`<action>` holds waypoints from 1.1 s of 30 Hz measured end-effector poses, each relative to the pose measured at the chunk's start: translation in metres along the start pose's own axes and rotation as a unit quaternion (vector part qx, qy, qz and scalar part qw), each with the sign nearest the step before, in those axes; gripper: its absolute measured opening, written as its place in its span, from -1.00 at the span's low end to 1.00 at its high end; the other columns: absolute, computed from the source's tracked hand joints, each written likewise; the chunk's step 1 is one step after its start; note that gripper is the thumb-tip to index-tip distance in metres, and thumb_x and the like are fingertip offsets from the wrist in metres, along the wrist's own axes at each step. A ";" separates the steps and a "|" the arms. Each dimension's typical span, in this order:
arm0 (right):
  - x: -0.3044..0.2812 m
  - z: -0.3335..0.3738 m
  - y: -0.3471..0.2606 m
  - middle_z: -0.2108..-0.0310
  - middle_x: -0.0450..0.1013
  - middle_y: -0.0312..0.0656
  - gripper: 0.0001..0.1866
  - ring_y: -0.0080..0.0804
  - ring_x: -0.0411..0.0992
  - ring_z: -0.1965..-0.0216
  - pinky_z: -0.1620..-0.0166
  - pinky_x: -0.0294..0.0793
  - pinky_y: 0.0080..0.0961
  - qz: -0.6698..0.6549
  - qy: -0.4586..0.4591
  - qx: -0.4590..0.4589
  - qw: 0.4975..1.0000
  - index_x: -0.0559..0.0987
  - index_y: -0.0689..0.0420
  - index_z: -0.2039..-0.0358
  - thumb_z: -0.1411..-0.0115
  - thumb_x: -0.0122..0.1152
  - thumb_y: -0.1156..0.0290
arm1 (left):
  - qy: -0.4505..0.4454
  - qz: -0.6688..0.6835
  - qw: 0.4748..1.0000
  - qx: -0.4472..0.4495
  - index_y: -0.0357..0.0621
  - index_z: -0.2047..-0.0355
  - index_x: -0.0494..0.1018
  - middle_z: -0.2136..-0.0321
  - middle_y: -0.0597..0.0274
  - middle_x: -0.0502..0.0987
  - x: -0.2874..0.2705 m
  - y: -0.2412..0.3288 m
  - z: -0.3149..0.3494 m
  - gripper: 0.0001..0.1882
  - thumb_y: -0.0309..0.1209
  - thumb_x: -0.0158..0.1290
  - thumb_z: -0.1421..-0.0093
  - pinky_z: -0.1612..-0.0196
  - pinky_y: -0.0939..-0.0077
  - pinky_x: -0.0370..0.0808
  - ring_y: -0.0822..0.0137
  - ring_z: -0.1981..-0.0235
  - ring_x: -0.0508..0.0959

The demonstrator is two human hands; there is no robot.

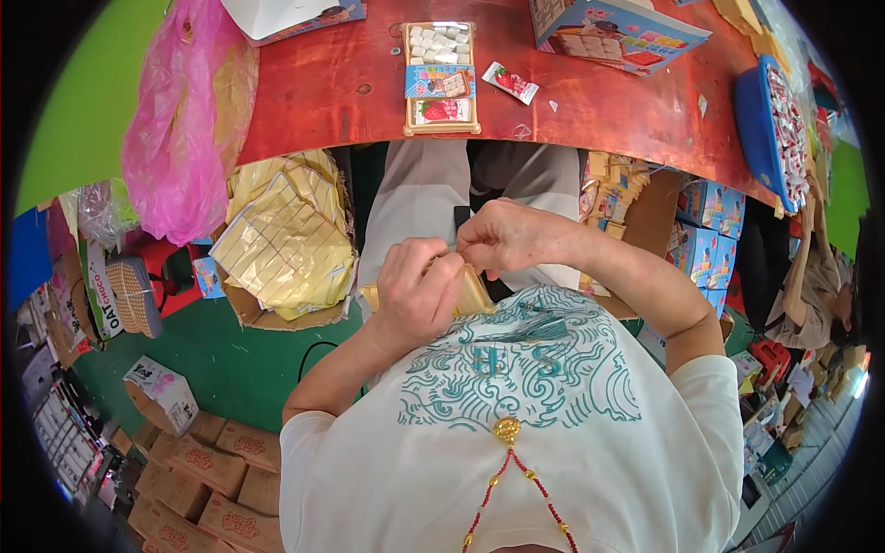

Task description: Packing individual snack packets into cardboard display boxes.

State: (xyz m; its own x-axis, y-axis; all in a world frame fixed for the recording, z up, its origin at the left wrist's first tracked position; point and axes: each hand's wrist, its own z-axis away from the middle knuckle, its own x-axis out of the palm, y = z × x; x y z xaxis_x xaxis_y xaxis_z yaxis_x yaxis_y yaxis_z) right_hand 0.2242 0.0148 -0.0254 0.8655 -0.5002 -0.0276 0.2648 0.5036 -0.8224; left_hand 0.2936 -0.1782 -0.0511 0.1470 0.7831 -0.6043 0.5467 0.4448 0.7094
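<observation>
Over my lap, my left hand [417, 288] is closed around a pale yellow plastic piece [472, 293], mostly covered by the fingers. My right hand [509, 241] meets it from the right, with fingers pinched together beside the left fingertips; what they grip is hidden. Beyond them on the red table, a beige tray [441, 127] holds white cube-shaped sweets [439, 46], a blue printed card [439, 82] and a strawberry sachet [442, 111]. A loose strawberry sachet [510, 83] lies right of the tray.
Left of my legs, a carton holds yellow plastic bags [288, 240]. Right of them, another carton holds beige pieces [610, 189]. A pink bag [180, 129] hangs off the table [318, 92]. A blue basket [758, 138] of sachets sits at right, with a person [811, 290] beyond.
</observation>
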 end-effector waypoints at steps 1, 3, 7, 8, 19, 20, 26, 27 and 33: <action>0.000 0.001 0.000 0.61 0.49 -0.18 -0.80 -0.49 0.53 0.56 0.46 0.47 -0.55 -0.011 0.000 -0.002 1.000 0.57 0.30 0.46 -0.09 0.01 0.45 | 0.005 0.002 1.000 0.012 -0.25 0.37 0.44 0.36 0.06 0.41 -0.001 0.001 0.000 -0.83 -0.54 0.07 0.04 0.34 0.28 0.36 0.10 0.39 0.45; 0.000 0.000 0.002 0.61 0.49 -0.19 -0.80 -0.50 0.53 0.56 0.46 0.47 -0.55 -0.003 0.009 -0.004 1.000 0.56 0.30 0.47 -0.09 0.01 0.46 | 0.008 0.006 1.000 0.024 -0.24 0.37 0.44 0.36 0.07 0.42 -0.001 0.001 0.000 -0.83 -0.54 0.08 0.04 0.34 0.28 0.36 0.10 0.38 0.46; 0.002 0.001 0.000 0.62 0.49 -0.21 -0.81 -0.50 0.53 0.56 0.46 0.48 -0.55 -0.040 0.016 0.012 0.999 0.55 0.29 0.51 -0.08 0.01 0.47 | 0.029 0.021 0.998 0.046 -0.27 0.33 0.43 0.35 0.07 0.43 0.004 0.001 0.006 -0.81 -0.57 0.08 0.02 0.32 0.28 0.36 0.10 0.37 0.46; 0.002 0.001 0.001 0.62 0.49 -0.21 -0.81 -0.50 0.53 0.56 0.46 0.48 -0.55 -0.040 0.017 0.012 0.999 0.55 0.29 0.51 -0.08 0.01 0.47 | 0.037 0.031 0.999 0.020 -0.28 0.31 0.42 0.35 0.07 0.43 0.005 0.002 0.004 -0.79 -0.57 0.08 0.02 0.31 0.29 0.36 0.10 0.37 0.46; 0.003 -0.001 0.004 0.64 0.48 -0.23 -0.80 -0.51 0.53 0.56 0.45 0.49 -0.54 -0.025 0.030 0.019 0.999 0.54 0.29 0.54 -0.06 -0.03 0.47 | -0.077 -0.024 0.996 -0.035 -0.26 0.38 0.37 0.45 0.08 0.41 -0.008 0.013 -0.014 -0.87 -0.60 0.05 -0.02 0.32 0.26 0.33 0.07 0.41 0.43; 0.003 -0.002 0.004 0.64 0.48 -0.23 -0.80 -0.51 0.53 0.56 0.45 0.49 -0.54 -0.025 0.030 0.019 0.999 0.54 0.29 0.54 -0.06 -0.03 0.47 | -0.097 -0.056 0.993 -0.024 -0.26 0.40 0.37 0.47 0.09 0.41 -0.008 0.013 -0.015 -0.87 -0.60 0.05 -0.01 0.32 0.25 0.33 0.07 0.42 0.43; 0.006 -0.004 0.004 0.63 0.49 -0.20 -0.79 -0.52 0.53 0.56 0.44 0.50 -0.55 -0.026 0.034 0.043 0.998 0.57 0.30 0.51 -0.05 -0.03 0.47 | -0.083 -0.126 0.985 0.082 -0.21 0.53 0.33 0.56 0.15 0.31 -0.005 0.006 -0.017 -0.86 -0.52 0.01 0.18 0.39 0.35 0.33 0.19 0.50 0.38; 0.006 -0.004 0.003 0.63 0.49 -0.20 -0.79 -0.52 0.52 0.57 0.44 0.50 -0.54 -0.032 0.033 0.041 0.998 0.57 0.30 0.51 -0.05 -0.02 0.47 | -0.083 -0.125 0.985 0.082 -0.21 0.53 0.33 0.56 0.15 0.31 -0.004 0.003 -0.016 -0.86 -0.52 0.01 0.18 0.39 0.35 0.33 0.19 0.50 0.38; 0.011 -0.007 0.003 0.66 0.49 -0.18 -0.80 -0.51 0.51 0.58 0.44 0.50 -0.52 -0.017 0.045 0.017 0.999 0.56 0.32 0.52 -0.03 -0.01 0.50 | -0.028 -0.118 0.982 0.148 -0.39 0.35 0.36 0.36 -0.08 0.40 -0.001 -0.006 -0.005 -0.74 -0.56 0.03 0.11 0.29 0.19 0.39 0.04 0.40 0.44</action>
State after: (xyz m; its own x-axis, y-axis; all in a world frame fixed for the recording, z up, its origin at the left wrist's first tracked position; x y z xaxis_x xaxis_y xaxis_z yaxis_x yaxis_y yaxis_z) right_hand 0.2315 0.0065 -0.0322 0.8139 -0.5786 -0.0524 0.3094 0.5080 -0.8039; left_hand 0.2861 -0.1801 -0.0531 0.0277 0.6453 -0.7634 0.7853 0.4585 0.4160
